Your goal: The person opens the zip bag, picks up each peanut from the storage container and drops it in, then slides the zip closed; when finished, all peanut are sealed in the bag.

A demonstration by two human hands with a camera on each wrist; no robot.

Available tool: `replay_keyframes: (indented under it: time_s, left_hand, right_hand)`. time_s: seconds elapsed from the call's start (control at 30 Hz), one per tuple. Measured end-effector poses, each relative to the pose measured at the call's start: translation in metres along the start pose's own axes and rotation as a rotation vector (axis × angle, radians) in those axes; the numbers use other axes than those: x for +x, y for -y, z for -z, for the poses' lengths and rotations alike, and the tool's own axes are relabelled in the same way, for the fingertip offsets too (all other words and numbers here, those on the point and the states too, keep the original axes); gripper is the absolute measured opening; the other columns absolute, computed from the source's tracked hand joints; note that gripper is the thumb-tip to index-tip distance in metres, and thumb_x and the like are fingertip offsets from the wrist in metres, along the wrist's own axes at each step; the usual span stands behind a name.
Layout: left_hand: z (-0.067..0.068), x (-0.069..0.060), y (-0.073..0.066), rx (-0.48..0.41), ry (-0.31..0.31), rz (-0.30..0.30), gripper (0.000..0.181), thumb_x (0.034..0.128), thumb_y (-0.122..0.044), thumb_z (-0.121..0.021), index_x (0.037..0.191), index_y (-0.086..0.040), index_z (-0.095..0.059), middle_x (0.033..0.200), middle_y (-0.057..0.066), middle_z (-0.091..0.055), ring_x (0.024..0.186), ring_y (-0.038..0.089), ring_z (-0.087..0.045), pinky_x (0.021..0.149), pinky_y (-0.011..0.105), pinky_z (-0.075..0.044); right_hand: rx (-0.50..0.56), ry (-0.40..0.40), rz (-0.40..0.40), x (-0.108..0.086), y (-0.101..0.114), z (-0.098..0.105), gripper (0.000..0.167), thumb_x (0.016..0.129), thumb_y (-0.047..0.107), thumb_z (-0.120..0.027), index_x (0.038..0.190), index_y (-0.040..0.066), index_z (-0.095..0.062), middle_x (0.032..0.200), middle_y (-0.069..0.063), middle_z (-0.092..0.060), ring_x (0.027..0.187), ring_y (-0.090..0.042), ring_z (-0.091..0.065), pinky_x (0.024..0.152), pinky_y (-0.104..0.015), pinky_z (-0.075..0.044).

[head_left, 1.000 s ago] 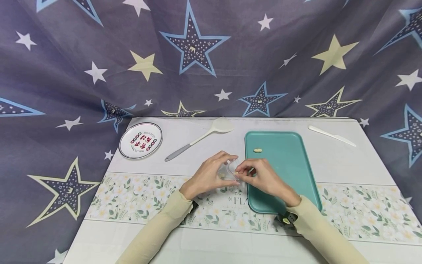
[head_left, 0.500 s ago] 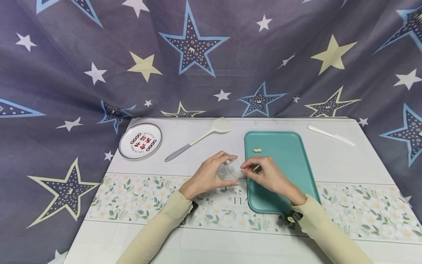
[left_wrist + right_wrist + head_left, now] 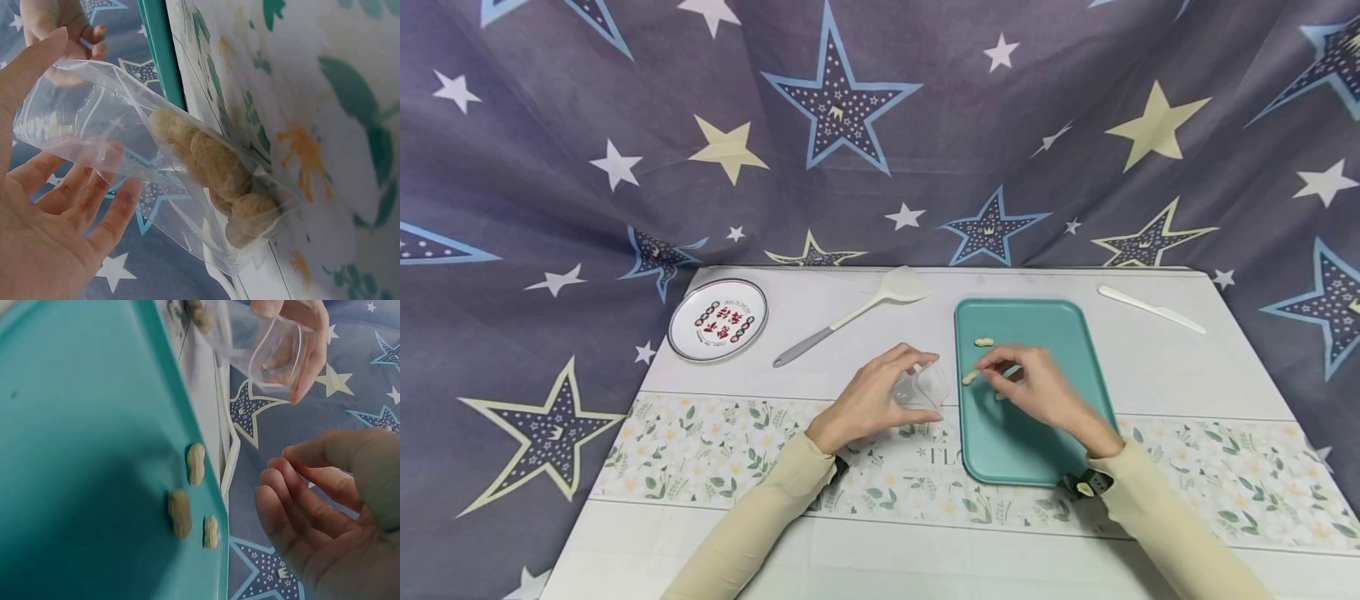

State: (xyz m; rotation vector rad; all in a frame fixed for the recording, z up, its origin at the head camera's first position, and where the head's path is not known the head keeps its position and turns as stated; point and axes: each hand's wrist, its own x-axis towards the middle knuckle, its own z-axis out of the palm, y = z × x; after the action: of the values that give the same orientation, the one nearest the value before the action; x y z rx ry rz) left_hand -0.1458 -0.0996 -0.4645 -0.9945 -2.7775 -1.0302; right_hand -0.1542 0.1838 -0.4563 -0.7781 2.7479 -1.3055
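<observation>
My left hand (image 3: 872, 393) holds a clear zip bag (image 3: 94, 106) by its mouth, thumb on one side and fingers on the other, left of the tray. Several peanuts in their shells (image 3: 219, 165) lie at the bottom of the bag. My right hand (image 3: 1037, 390) is over the teal tray (image 3: 1037, 450), thumb and forefinger tips close together, with nothing visible between them in the right wrist view. Three peanuts lie on the tray: one near the edge (image 3: 195, 464), a darker one (image 3: 180, 514) and a small one (image 3: 211, 532).
Behind the bag lies a white spatula (image 3: 902, 286) with a grey handle. A round white plate (image 3: 688, 325) with red print is at the back left. To the right of the tray rests a white knife (image 3: 1150, 308). A star-patterned cloth (image 3: 925, 125) hangs behind the table.
My right hand has moved right, from the bag's mouth to above the tray. Two peanuts on the tray now show beside and under it. The left hand and bag have stayed put.
</observation>
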Motion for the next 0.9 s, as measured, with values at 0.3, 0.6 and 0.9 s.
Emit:
replay_keyframes:
  time_s: [0.3, 0.6, 0.9]
  left_hand:
    - [0.0, -0.001, 0.001, 0.008, 0.0, 0.009, 0.08, 0.0777, -0.053, -0.089, 0.145, -0.021, -0.06, 0.128, 0.002, -0.068, 0.109, 0.013, -0.063, 0.088, 0.033, -0.058]
    - [-0.001, -0.001, 0.002, 0.009, 0.007, 0.015, 0.079, 0.078, -0.053, -0.089, 0.145, -0.023, -0.06, 0.129, 0.002, -0.067, 0.109, 0.012, -0.063, 0.087, 0.032, -0.057]
    - [0.0, -0.002, 0.001, 0.009, 0.002, 0.021, 0.08, 0.0774, -0.052, -0.09, 0.145, -0.023, -0.06, 0.127, 0.003, -0.068, 0.108, 0.012, -0.063, 0.087, 0.032, -0.057]
  right_hand:
    - [-0.097, 0.008, -0.015, -0.007, -0.012, 0.007, 0.013, 0.091, -0.001, -0.075, 0.103, 0.003, -0.078, 0.099, -0.009, -0.079, 0.086, -0.021, -0.074, 0.07, -0.026, -0.061]
    - [-0.165, 0.078, -0.029, -0.013, -0.023, 0.007, 0.02, 0.088, -0.002, -0.076, 0.107, 0.006, -0.078, 0.107, -0.008, -0.078, 0.096, -0.024, -0.073, 0.073, -0.028, -0.06]
    - [-0.178, 0.11, -0.029, -0.018, -0.026, 0.004, 0.028, 0.084, -0.008, -0.074, 0.107, 0.007, -0.079, 0.109, -0.007, -0.078, 0.1, -0.025, -0.072, 0.077, -0.034, -0.059]
